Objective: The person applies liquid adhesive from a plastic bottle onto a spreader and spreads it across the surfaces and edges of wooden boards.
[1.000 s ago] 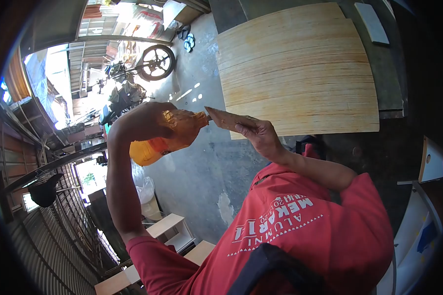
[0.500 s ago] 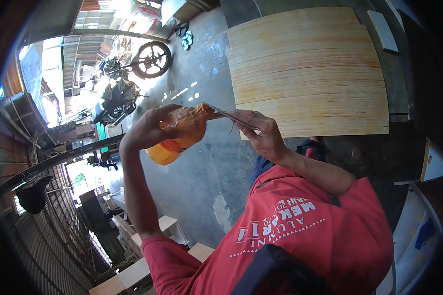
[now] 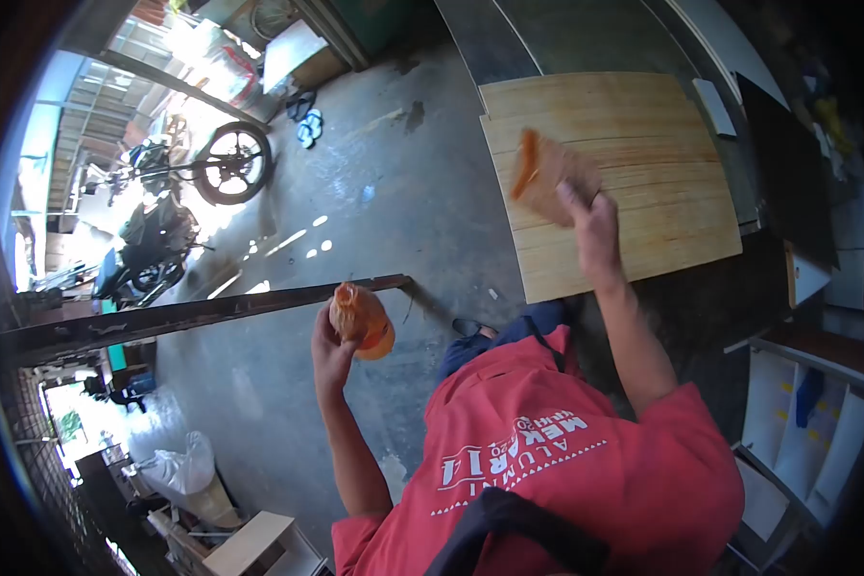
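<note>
My left hand (image 3: pixel 334 350) is wrapped round a yellow-orange container (image 3: pixel 376 331), held tilted over the floor, its upper part coated in a lumpy orange paste. My right hand (image 3: pixel 595 226) grips a thin flat brown spreader (image 3: pixel 562 178), slightly blurred by motion. A thick strip of orange paste (image 3: pixel 525 165) clings to the spreader's far edge. Below the spreader lies a large pale wooden board (image 3: pixel 643 134) with lengthwise grain; whether the two touch, I cannot tell.
The board rests on a dark work surface (image 3: pixel 586 38), with a small white strip (image 3: pixel 713 106) at its far right corner. A dark metal beam (image 3: pixel 211 312) crosses at left. A motorcycle (image 3: pixel 163 206) and sandals (image 3: pixel 309 128) are farther off. White shelving (image 3: pixel 792 422) stands at right.
My right hand has moved away from the container to over the board, carrying the spreader with orange paste on its edge. My left hand, still holding the container, is lower. The view has turned.
</note>
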Demonstrator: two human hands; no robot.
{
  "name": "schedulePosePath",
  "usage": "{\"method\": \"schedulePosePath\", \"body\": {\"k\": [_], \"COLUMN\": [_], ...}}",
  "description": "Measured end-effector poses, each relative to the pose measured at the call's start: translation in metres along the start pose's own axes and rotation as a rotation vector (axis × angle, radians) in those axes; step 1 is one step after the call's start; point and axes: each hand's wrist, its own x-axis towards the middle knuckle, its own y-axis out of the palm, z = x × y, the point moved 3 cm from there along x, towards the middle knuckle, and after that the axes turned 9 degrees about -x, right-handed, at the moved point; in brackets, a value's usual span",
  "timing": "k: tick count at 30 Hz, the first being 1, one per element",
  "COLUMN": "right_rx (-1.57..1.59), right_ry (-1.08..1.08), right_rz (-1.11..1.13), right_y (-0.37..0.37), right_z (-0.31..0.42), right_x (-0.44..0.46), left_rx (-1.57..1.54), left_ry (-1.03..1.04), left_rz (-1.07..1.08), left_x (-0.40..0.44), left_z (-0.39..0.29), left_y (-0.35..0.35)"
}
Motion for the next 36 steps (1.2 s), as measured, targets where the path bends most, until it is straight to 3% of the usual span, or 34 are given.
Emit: {"method": "schedulePosePath", "body": {"k": [3, 7, 9, 10, 12, 23, 25, 27, 28, 30, 32, 36], "right_rx": [-0.307, -0.614, -0.861, -0.867, -1.109, -1.358, -1.413, -1.319, -1.330, -1.232, -1.244, -1.329], "right_ry": [-0.177, -0.320, -0.635, -0.635, -0.859, -0.916, -0.902, -0.889, -0.887, -0.726, -0.756, -0.833], "right_rz": [-0.186, -0.209, -0.180, -0.173, -0.148, -0.176, -0.170, -0.191, -0.187, -0.208, -0.157, -0.073], "right_y": [-0.014, -0.010, 0.003, 0.007, 0.021, 0.068, 0.068, 0.067, 0.063, 0.052, 0.040, 0.040], "right_z": [0.009, 0.005, 0.002, -0.004, -0.015, -0.068, -0.067, -0.058, -0.052, -0.032, -0.027, -0.030], "right_x": [0.038, 0.104, 0.137, 0.155, 0.179, 0.246, 0.249, 0.251, 0.247, 0.239, 0.239, 0.241], "left_rx": [-0.015, 0.157, 0.148, 0.164, 0.104, -0.044, -0.072, -0.146, -0.340, -0.546, -0.234, -0.108], "left_ry": [-0.013, -0.135, -0.206, -0.245, -0.281, -0.355, -0.505, -0.542, -0.552, -0.564, -0.511, -0.536], "left_rz": [-0.050, -0.125, -0.172, -0.199, -0.233, -0.553, -0.639, -0.636, -0.692, -0.744, -0.603, -0.554], "left_x": [-0.025, -0.053, -0.063, -0.068, -0.079, -0.170, -0.181, -0.186, -0.190, -0.179, -0.172, -0.139], "left_z": [0.064, 0.127, 0.154, 0.164, 0.181, 0.301, 0.310, 0.325, 0.335, 0.344, 0.336, 0.320], "left_y": [-0.042, -0.077, -0.088, -0.091, -0.098, -0.134, -0.128, -0.127, -0.127, -0.117, -0.106, -0.097]}}
